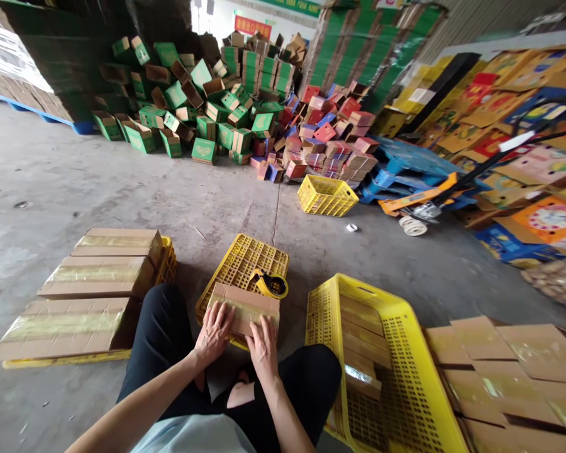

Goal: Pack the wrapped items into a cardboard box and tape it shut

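Observation:
A brown cardboard box (245, 301) with clear tape along its top rests on an upturned yellow crate (238, 255) between my knees. My left hand (216, 330) lies flat on the box's near left part, fingers stretched out. My right hand (263, 347) presses on its near right part, its fingers also extended. Neither hand is wrapped around anything. Just beyond the box, a yellow and black tape dispenser (270, 284) lies on the crate. The box's near side is partly hidden by my hands.
Taped boxes (97, 270) lie in a row on yellow crates at my left. At my right stands a deep yellow crate (405, 327) holding small boxes, with more cartons (500, 371) beyond. Farther off are a yellow crate (327, 196), a pallet jack (424, 207) and piled green boxes (202, 151).

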A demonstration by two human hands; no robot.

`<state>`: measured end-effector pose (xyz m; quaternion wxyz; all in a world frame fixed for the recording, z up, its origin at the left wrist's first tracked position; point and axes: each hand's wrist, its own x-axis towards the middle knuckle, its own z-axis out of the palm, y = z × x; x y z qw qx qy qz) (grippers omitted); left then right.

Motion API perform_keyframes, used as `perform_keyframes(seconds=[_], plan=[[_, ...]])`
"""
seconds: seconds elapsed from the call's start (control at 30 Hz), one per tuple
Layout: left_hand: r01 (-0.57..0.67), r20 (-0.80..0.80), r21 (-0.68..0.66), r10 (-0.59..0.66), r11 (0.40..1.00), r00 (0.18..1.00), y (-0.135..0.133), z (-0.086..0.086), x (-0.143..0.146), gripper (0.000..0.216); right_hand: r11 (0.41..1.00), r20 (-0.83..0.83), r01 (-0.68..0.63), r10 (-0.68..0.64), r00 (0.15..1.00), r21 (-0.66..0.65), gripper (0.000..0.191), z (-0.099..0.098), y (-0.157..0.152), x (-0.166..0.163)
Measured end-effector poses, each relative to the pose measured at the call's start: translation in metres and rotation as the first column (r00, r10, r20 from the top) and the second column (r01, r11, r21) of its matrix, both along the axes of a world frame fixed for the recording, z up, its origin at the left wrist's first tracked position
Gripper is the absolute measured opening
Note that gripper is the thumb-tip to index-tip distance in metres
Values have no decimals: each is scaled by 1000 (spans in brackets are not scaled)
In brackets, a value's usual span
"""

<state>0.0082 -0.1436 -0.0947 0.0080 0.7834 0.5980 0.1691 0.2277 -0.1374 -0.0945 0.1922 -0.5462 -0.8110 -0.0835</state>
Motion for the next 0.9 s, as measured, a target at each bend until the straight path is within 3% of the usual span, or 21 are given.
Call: perform_keyframes(seconds=[0.17, 0.47, 0.67, 0.77, 0.83, 0.9], plan=[[-1, 4, -2, 1, 1000, 1000, -2, -3, 2, 109, 999, -27, -25, 23, 999, -46, 46, 11, 1, 2], [13, 59, 10, -14, 1000, 998, -7, -5, 9, 89, 985, 49, 72, -65, 997, -154, 63, 20, 3, -16], [123, 49, 0, -123, 992, 991, -12, -3, -21, 81, 986, 67, 42, -32, 997, -163, 56, 17, 1, -9], [210, 56, 21, -211, 977, 976, -12, 0, -39, 78, 985, 50, 26, -18, 999, -172, 64, 18, -4, -6], [174, 82, 42, -177, 984, 981, -9, 3, -40, 78, 985, 46, 19, -11, 999, -174, 70, 19, -7, -6], [59, 118, 45, -64, 997, 991, -2, 6, -32, 74, 983, 56, 13, -3, 998, -184, 73, 21, -8, -7]])
